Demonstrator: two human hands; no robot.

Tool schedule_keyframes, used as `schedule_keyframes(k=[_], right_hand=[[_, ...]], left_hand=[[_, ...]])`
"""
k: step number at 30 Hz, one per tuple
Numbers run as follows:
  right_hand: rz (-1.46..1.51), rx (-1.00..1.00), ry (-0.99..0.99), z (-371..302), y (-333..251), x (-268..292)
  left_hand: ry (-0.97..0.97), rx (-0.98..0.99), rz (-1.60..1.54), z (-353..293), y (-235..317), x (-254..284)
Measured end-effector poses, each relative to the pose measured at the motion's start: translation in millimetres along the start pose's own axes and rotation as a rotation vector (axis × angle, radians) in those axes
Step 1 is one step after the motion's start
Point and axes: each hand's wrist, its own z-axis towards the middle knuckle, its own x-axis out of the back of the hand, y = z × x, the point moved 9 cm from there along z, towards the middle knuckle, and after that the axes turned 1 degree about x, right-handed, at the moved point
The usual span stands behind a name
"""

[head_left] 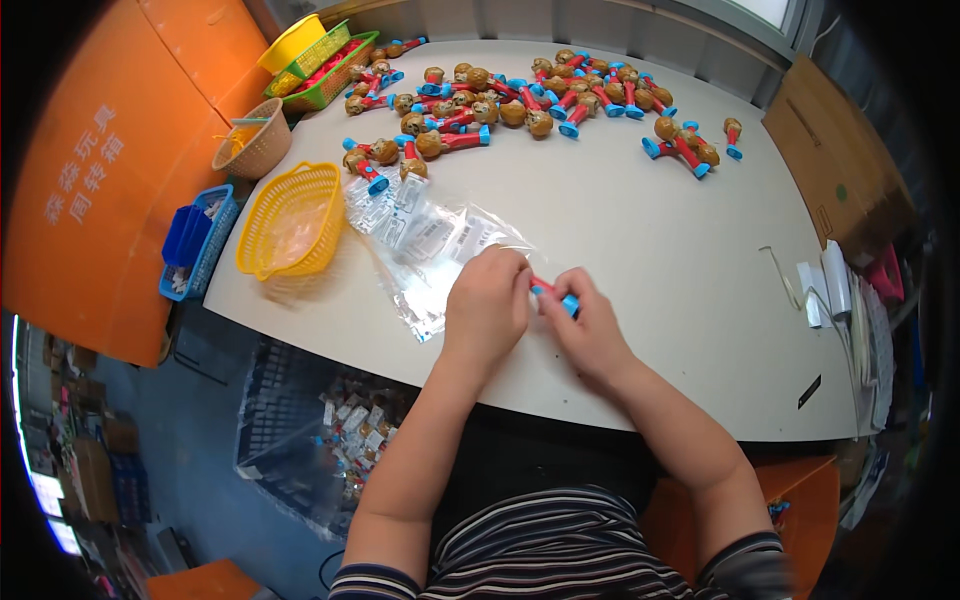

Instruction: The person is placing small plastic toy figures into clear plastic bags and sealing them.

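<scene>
Toy dispenser (556,293), a red stem with a blue foot, sits pinched between both hands near the table's front edge, just right of a spread of clear plastic bags (425,245). The left hand (487,303) is curled shut over the stem's upper end, hiding whatever head it carries, while the right hand (590,325) closes its fingertips on the blue foot; held at both ends like this, the piece looks steadied for close handling near the bags, which lie flat and overlapping within easy reach of the left hand. I count one toy in hand. The bags overlap too much to count; there are several. A loose heap of matching toys (520,100), brown heads on red stems with blue feet, lies along the far side of the white table (660,250), well apart from the hands; they number roughly thirty or more, too tangled for an exact count, with a small separate cluster (685,145) of about four to the right. Along the left edge stand baskets, probably kept there for sorting: one yellow oval basket (290,222), one blue basket (195,245), one round tan basket (252,145), one green basket (335,70) with a yellow one (292,42) beside it. One brown cardboard box (835,160) sits at the right.
</scene>
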Motion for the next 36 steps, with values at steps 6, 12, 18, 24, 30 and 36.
schedule_keyframes(k=[6,12,18,24,30,36], right_hand=[[-0.475,0.264,-0.135,-9,-28,-13],[-0.271,0.173,-0.279,0,-30,-9],[-0.421,0.33,-0.048,2,-32,4],[-0.445,0.438,-0.077,7,-38,8],[-0.318,0.417,-0.037,15,-22,3],[-0.179,0.259,-0.158,20,3,-7]], left_hand=[[-0.086,0.044,0.128,-12,-3,-8],[-0.04,0.218,0.047,-32,-23,6],[-0.053,0.109,-0.016,-29,1,-3],[-0.018,0.109,-0.023,-28,9,-1],[-0.034,0.06,0.06,-32,11,-13],[-0.1,-0.007,0.118,-40,25,-24]])
